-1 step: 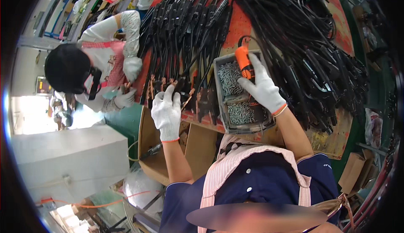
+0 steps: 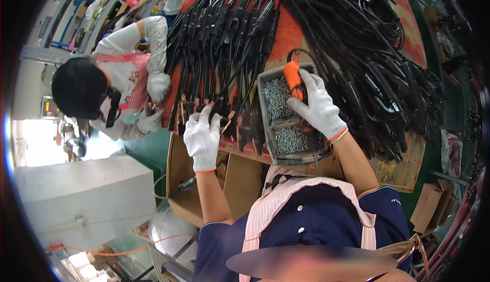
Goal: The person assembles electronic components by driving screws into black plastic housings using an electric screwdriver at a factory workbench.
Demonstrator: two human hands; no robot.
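Note:
My right hand (image 2: 320, 109), in a white knit glove, is wrapped round an orange power screwdriver (image 2: 293, 78). The tool is above a grey tray (image 2: 262, 96) with two compartments of small silver screws (image 2: 276, 98); its tip is hard to make out. At the near ends of the black cables (image 2: 204, 52), my gloved left hand (image 2: 202, 138) has its fingers bent round a dark cable end (image 2: 218, 106); part of it is hidden by the glove. Bare copper-coloured ends (image 2: 182, 109) lie beside those fingers.
More black cables (image 2: 377, 88) cover the red, worn tabletop (image 2: 292, 27) on the right. Below its near edge stands an open cardboard box (image 2: 242, 177). A co-worker in white gloves (image 2: 149, 121) handles a small piece at the table's left side.
My right hand and the orange screwdriver have shifted very slightly over the tray. My left hand stays at the same cable end, and the whole view has moved a little.

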